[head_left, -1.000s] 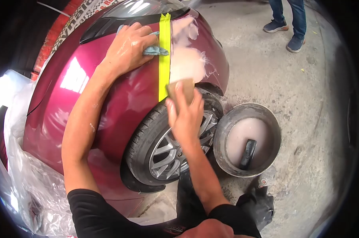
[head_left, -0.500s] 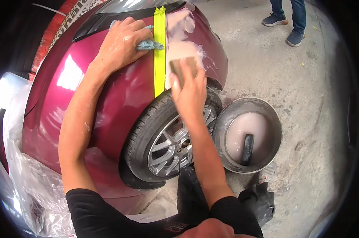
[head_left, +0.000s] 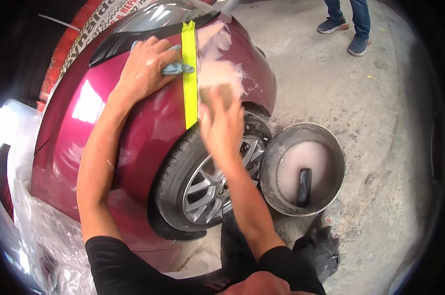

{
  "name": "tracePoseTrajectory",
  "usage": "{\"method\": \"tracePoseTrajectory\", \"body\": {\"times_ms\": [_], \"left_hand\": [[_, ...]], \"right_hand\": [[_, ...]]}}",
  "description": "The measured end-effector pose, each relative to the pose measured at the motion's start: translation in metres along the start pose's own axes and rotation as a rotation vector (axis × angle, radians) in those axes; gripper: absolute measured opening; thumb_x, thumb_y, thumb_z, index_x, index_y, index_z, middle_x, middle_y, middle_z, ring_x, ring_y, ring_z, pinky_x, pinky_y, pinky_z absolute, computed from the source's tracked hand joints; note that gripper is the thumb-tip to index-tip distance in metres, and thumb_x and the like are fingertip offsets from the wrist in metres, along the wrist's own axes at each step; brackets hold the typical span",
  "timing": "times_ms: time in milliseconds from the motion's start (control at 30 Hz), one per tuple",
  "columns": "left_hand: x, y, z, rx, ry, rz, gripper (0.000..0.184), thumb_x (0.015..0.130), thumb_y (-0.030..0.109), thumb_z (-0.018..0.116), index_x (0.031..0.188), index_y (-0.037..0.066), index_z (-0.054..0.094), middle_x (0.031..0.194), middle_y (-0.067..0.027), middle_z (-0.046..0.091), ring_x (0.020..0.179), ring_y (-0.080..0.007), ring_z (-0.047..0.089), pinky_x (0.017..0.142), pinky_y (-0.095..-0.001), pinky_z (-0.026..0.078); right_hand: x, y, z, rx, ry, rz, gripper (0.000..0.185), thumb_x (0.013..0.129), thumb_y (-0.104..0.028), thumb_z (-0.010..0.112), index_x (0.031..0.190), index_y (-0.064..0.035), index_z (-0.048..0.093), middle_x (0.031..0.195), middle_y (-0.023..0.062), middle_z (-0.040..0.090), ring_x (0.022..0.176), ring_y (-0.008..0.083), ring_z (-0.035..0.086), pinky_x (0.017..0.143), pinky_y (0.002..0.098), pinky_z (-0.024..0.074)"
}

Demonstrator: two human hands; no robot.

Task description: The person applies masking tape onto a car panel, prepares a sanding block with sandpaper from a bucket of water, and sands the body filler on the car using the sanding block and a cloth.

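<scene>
My left hand (head_left: 146,69) is closed on a light blue cloth (head_left: 175,68) and rests on the dark red car panel (head_left: 148,118), left of a yellow tape strip (head_left: 189,93). Slightly blurred, my right hand (head_left: 222,123) holds a brown sanding block (head_left: 217,97) flat against the panel just right of the tape. Pale filler (head_left: 220,73) shows above the block, with whitish smears at its right edge. Under the right hand and forearm lies the wheel (head_left: 202,191), partly covered by them.
A round bucket (head_left: 338,167) of cloudy pinkish liquid, with a black block (head_left: 304,187) in it, stands right of the wheel. Another person's legs (head_left: 360,19) are at the top right. Clear plastic sheeting (head_left: 45,236) hangs at the lower left. A headlight (head_left: 158,17) is above.
The right hand and its block first moved up over the filler, then came back down slightly toward the wheel. My left hand keeps its place on the panel with the cloth. The view has shifted a little.
</scene>
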State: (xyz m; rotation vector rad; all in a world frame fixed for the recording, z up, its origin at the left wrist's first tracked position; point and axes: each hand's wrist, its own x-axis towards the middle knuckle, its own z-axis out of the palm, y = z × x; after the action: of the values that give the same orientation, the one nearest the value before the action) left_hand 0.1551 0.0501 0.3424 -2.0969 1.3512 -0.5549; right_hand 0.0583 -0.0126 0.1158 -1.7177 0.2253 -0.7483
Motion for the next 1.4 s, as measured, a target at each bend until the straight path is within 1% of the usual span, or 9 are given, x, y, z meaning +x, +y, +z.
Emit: {"method": "tracePoseTrajectory", "body": {"times_ms": [67, 267, 367, 667, 800, 1000, 1133, 1267, 1400], "left_hand": [[-0.002, 0.003, 0.001, -0.021, 0.000, -0.009, 0.030, 0.072, 0.012, 0.084, 0.098, 0.015, 0.069, 0.097, -0.0039, 0.062, 0.098, -0.0282, 0.059, 0.082, -0.0426, 0.045], [-0.004, 0.003, 0.001, -0.001, -0.002, 0.004, 0.030, 0.072, 0.015, 0.085, 0.098, 0.015, 0.069, 0.098, -0.0033, 0.063, 0.100, -0.0271, 0.059, 0.083, -0.0420, 0.045], [-0.004, 0.001, 0.002, -0.026, -0.015, -0.012, 0.032, 0.071, 0.014, 0.086, 0.099, 0.015, 0.069, 0.100, -0.0041, 0.061, 0.101, -0.0274, 0.058, 0.084, -0.0417, 0.045], [-0.004, 0.003, 0.003, 0.010, 0.021, -0.010, 0.029, 0.072, 0.016, 0.085, 0.095, 0.012, 0.068, 0.098, -0.0042, 0.063, 0.099, -0.0275, 0.059, 0.083, -0.0419, 0.046], [-0.002, 0.003, 0.004, -0.005, 0.030, 0.010, 0.029, 0.072, 0.015, 0.084, 0.096, 0.012, 0.069, 0.098, -0.0044, 0.063, 0.098, -0.0281, 0.059, 0.083, -0.0423, 0.046], [-0.003, 0.003, 0.002, 0.000, -0.006, 0.001, 0.033, 0.070, 0.012, 0.085, 0.099, 0.014, 0.069, 0.099, -0.0048, 0.062, 0.101, -0.0285, 0.058, 0.083, -0.0419, 0.045], [-0.001, 0.005, 0.002, -0.012, 0.025, 0.004, 0.028, 0.072, 0.014, 0.084, 0.095, 0.013, 0.069, 0.095, -0.0041, 0.062, 0.095, -0.0278, 0.059, 0.079, -0.0420, 0.045], [-0.001, 0.005, 0.001, -0.012, 0.037, 0.019, 0.027, 0.072, 0.015, 0.085, 0.094, 0.013, 0.069, 0.095, -0.0040, 0.063, 0.094, -0.0280, 0.059, 0.079, -0.0422, 0.045], [0.002, 0.005, -0.002, 0.016, 0.009, 0.007, 0.028, 0.072, 0.014, 0.085, 0.095, 0.014, 0.070, 0.095, -0.0039, 0.062, 0.095, -0.0279, 0.059, 0.079, -0.0420, 0.045]], "right_hand": [[-0.025, -0.001, 0.007, 0.007, 0.072, -0.131, 0.060, 0.095, -0.034, 0.073, 0.150, -0.0135, 0.057, 0.138, 0.0354, 0.050, 0.109, 0.0470, 0.058, 0.090, 0.0553, 0.0522], [0.043, 0.015, 0.000, 0.006, -0.005, 0.085, 0.054, 0.097, -0.033, 0.070, 0.145, -0.0115, 0.059, 0.128, 0.0309, 0.054, 0.104, 0.0473, 0.060, 0.086, 0.0565, 0.0518], [-0.001, -0.002, 0.002, 0.010, 0.023, -0.001, 0.056, 0.096, -0.034, 0.071, 0.146, -0.0119, 0.061, 0.128, 0.0324, 0.054, 0.109, 0.0501, 0.060, 0.096, 0.0539, 0.0508], [0.024, 0.001, 0.008, -0.006, 0.117, -0.036, 0.052, 0.096, -0.031, 0.071, 0.143, -0.0092, 0.062, 0.126, 0.0326, 0.055, 0.109, 0.0504, 0.059, 0.095, 0.0538, 0.0514], [-0.003, -0.011, -0.002, -0.020, -0.037, -0.047, 0.056, 0.095, -0.035, 0.072, 0.144, -0.0107, 0.062, 0.121, 0.0304, 0.055, 0.107, 0.0500, 0.060, 0.093, 0.0541, 0.0522], [0.036, 0.007, 0.003, -0.016, 0.020, 0.120, 0.055, 0.098, -0.039, 0.068, 0.144, -0.0106, 0.060, 0.121, 0.0305, 0.055, 0.105, 0.0498, 0.059, 0.092, 0.0537, 0.0524], [-0.010, -0.003, -0.001, -0.011, -0.025, -0.038, 0.056, 0.097, -0.038, 0.068, 0.146, -0.0113, 0.060, 0.125, 0.0323, 0.054, 0.105, 0.0482, 0.060, 0.087, 0.0554, 0.0542], [0.048, 0.022, 0.001, -0.074, -0.026, 0.102, 0.056, 0.098, -0.037, 0.067, 0.147, -0.0124, 0.054, 0.120, 0.0274, 0.056, 0.103, 0.0454, 0.062, 0.081, 0.0557, 0.0543], [0.000, 0.000, 0.005, -0.127, 0.012, 0.002, 0.062, 0.097, -0.039, 0.069, 0.150, -0.0126, 0.053, 0.125, 0.0332, 0.053, 0.102, 0.0456, 0.060, 0.079, 0.0550, 0.0548]]}}
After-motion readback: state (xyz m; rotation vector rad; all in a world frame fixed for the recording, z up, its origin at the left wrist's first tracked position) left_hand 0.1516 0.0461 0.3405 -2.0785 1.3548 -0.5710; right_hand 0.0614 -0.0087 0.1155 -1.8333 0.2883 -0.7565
